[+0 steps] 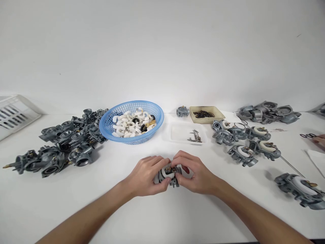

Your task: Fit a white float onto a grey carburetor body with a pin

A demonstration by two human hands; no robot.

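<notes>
Near the front middle of the white table, a grey metal carburetor body (174,183) with a white float (168,172) and brass parts is between both hands. My left hand (149,176) grips its left side, thumb at the front and fingers over the back. My right hand (194,173) holds the right side, its thumb and fingertips pressed around the brass parts beside the float. Whether a small part is between the right fingertips cannot be made out. Behind the hands, a shallow white tray (175,139) holds a few small metal pieces (195,136).
Carburetors (78,137) are heaped left, beside a blue basket (105,130) of white floats. Black rings lie in a yellowish tray (215,120). Float-fitted carburetors (243,154) and metal bowls (269,112) stand right. Another person's hand (320,140) is near black rings (308,135). A white basket (17,117) stands far left.
</notes>
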